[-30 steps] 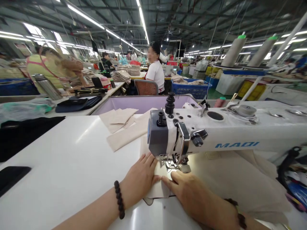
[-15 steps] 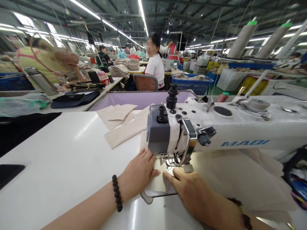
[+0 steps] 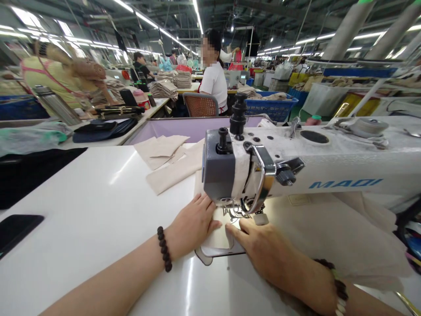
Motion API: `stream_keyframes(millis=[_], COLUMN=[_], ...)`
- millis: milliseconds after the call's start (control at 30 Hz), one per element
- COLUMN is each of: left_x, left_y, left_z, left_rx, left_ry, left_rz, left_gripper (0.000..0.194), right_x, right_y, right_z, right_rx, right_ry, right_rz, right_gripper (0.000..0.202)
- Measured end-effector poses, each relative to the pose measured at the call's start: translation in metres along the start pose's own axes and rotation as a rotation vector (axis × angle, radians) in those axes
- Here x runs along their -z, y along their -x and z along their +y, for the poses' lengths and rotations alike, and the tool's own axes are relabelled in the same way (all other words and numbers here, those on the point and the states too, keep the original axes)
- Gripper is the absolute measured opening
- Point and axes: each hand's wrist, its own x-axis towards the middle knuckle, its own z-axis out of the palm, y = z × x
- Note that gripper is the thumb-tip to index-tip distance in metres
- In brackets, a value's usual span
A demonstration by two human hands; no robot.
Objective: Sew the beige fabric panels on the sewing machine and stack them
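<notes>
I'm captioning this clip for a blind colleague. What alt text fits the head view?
Two bare hands, left hand and right hand, press a piece of beige fabric flat under the needle of a white sewing machine on a white table. More beige fabric pieces lie behind; other workers sit in the factory hall.

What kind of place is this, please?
Most likely a garment factory floor: a sewing machine with beige fabric under both hands, stacked cloth on other workers' tables, and large thread cones.
</notes>
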Motion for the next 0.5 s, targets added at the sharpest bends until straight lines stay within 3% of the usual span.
stream_keyframes(millis=[267,400,500], left_x=[-0.002,0.006,0.014], left_y=[-0.002,0.005,0.013], left_z=[-0.004,0.007,0.019], left_rx=[-0.013,-0.104,-0.218], left_ry=[-0.010,0.039,0.091], left_rz=[0.018,-0.036,-0.132], left_gripper=[0.016,0.008,0.013], right_x=[0.000,0.002,0.000], right_y=[0.002,0.005,0.008], right_z=[0.001,0.003,0.004], right_rx=[-0.023,0.101,0.197], right_ry=[-0.023,-0.059,-0.062], right_rz=[-0.004,0.018,0.070], right_gripper=[0.036,0.021,0.016])
